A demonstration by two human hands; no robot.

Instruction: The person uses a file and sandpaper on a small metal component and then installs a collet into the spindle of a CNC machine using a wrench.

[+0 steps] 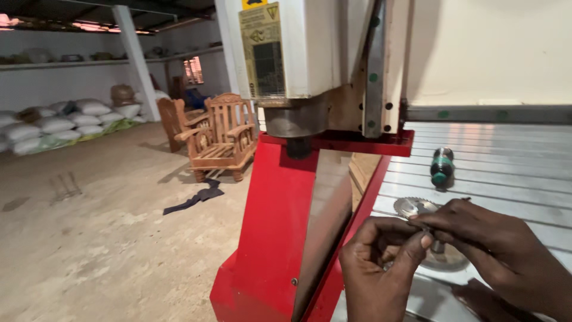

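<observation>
My left hand and my right hand meet over the near edge of a ribbed metal machine bed. Together their fingertips pinch a small dark metal part, too small to make out. Just beyond the hands lies a toothed round saw blade flat on the bed. A second round metal disc sits partly hidden under my right hand. Farther back on the bed stands a small green and black cylinder.
The machine's red frame and white head stand to my left. Wooden chairs stand on the concrete floor, a dark cloth in front of them. White sacks are stacked by the far wall.
</observation>
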